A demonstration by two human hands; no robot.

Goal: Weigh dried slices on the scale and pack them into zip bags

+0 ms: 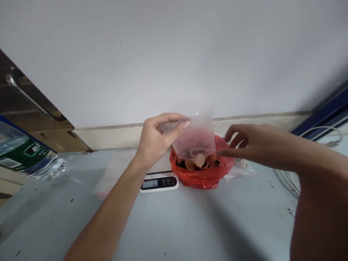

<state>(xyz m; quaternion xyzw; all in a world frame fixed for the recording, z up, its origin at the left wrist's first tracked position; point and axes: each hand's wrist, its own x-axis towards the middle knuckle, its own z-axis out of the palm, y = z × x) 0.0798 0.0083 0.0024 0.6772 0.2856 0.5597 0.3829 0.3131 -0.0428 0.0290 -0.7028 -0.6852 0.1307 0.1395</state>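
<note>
My left hand (pixel 160 136) pinches a translucent plastic bag (pixel 202 134) between thumb and fingers, up in front of the wall. Below and behind it, an opened red plastic bag (pixel 195 179) holds brown, curled dried pieces (pixel 191 165) of a kind I cannot make out. At that bag's right rim, my right hand (pixel 244 141) has its thumb and bent fingers apart, with nothing seen between them. Beside the red bag on the left lies a white digital scale (pixel 160 182), its display reading 0.0; my left forearm hides part of it.
Flat clear bags with red edges (pixel 106 181) lie left of the scale. Another clear bag (pixel 240 170) with pale contents is under my right hand. A large water bottle (pixel 27 152) enters at left, near a metal handle (pixel 35 99). White cable (pixel 288 181) coils at right.
</note>
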